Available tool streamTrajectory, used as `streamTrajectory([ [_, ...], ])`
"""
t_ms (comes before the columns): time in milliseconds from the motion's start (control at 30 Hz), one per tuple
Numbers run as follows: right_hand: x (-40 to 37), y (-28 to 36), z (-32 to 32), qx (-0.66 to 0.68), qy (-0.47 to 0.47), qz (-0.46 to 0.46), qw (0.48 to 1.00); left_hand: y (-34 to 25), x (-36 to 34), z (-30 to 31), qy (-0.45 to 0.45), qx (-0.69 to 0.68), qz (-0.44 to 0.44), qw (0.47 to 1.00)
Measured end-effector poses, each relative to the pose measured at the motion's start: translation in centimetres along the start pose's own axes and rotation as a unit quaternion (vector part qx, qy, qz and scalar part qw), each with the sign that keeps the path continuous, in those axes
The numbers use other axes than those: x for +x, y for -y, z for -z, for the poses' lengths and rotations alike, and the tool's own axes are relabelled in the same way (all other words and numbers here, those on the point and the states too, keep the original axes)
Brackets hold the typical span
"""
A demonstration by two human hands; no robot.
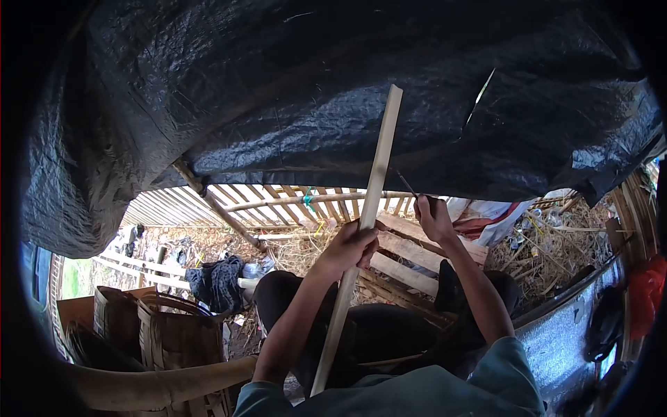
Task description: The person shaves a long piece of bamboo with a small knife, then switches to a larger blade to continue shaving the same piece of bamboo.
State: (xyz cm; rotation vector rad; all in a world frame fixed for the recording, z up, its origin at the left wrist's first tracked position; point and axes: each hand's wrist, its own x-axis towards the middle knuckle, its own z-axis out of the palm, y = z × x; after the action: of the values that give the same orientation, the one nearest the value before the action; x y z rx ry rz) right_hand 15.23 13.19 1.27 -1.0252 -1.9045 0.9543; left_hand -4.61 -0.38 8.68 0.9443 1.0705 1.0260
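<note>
My left hand point(349, 246) is wrapped round a long pale bamboo strip point(381, 156) near its middle. The strip stands at a slant, its upper end against the dark sheet and its lower end by my lap. To the right of it, my right hand point(433, 217) is closed on a thin, dark-bladed knife point(406, 183); its handle is hidden in the fist. The blade points up and left toward the strip, with a small gap seeming to lie between them. Below both hands are my knees in dark trousers.
A black plastic sheet point(333, 83) hangs low ahead. Woven baskets point(177, 330) and a thick bamboo pole point(160, 383) are at left, near a dark cloth point(217, 283). Wooden slats point(405, 274) lie beyond my knees, with straw point(549, 250) and a red bag point(646, 295) at right.
</note>
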Motion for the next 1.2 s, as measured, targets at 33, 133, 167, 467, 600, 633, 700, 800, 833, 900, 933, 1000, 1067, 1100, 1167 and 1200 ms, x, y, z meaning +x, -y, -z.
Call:
streamTrajectory([
  [33,-0.4,1.0,0.2,-0.031,0.004,0.028,0.999,0.4,0.2,0.0,-0.006,-0.005,0.008,1.0],
  [133,-1.2,3.1,0.6,-0.101,0.023,0.104,0.989,1.3,0.7,-0.2,-0.028,-0.014,0.03,0.999],
  [167,-1.6,3.5,0.6,-0.127,0.036,0.125,0.983,1.5,0.8,-0.3,-0.037,-0.013,0.037,0.999],
  [467,-3.1,5.0,-1.4,-0.257,0.125,0.176,0.942,7.6,3.1,0.3,-0.162,0.409,-0.204,0.874],
  [600,-3.1,4.5,-1.7,-0.255,0.146,0.159,0.943,8.9,3.6,0.2,-0.155,0.327,-0.081,0.929],
  [633,-3.2,4.7,-1.5,-0.276,0.137,0.167,0.937,9.0,3.6,0.0,-0.156,0.325,-0.076,0.93],
  [700,-3.2,3.8,-1.4,-0.278,0.124,0.186,0.934,8.9,3.4,-0.4,-0.15,0.34,-0.079,0.925],
  [800,-3.4,3.2,-1.3,-0.261,0.113,0.2,0.937,9.3,3.4,-0.6,-0.132,0.28,-0.055,0.949],
  [833,-3.3,3.2,-1.1,-0.253,0.109,0.202,0.94,8.7,3.3,-1.1,-0.125,0.225,-0.032,0.966],
  [900,-3.1,3.3,-0.9,-0.255,0.123,0.2,0.938,6.5,2.5,-2.2,-0.097,0.012,0.059,0.993],
  [933,-3.0,3.3,-0.8,-0.257,0.13,0.201,0.936,6.0,2.5,-2.2,-0.096,-0.034,0.084,0.991],
  [1000,-3.0,3.4,-0.9,-0.246,0.12,0.205,0.94,5.2,2.3,-1.6,-0.094,-0.123,0.134,0.979],
  [1067,-3.2,3.6,-1.1,-0.214,0.126,0.202,0.948,5.7,1.9,-0.8,-0.041,-0.143,0.164,0.975],
  [1100,-3.3,3.7,-1.2,-0.223,0.137,0.199,0.944,5.2,1.5,-1.3,-0.033,-0.113,0.17,0.978],
  [1167,-3.6,3.7,-1.6,-0.242,0.157,0.194,0.938,4.0,1.0,-1.8,-0.005,-0.05,0.222,0.974],
  [1200,-3.8,3.5,-1.8,-0.25,0.159,0.2,0.934,4.0,0.7,-1.4,0.031,0.005,0.222,0.975],
])
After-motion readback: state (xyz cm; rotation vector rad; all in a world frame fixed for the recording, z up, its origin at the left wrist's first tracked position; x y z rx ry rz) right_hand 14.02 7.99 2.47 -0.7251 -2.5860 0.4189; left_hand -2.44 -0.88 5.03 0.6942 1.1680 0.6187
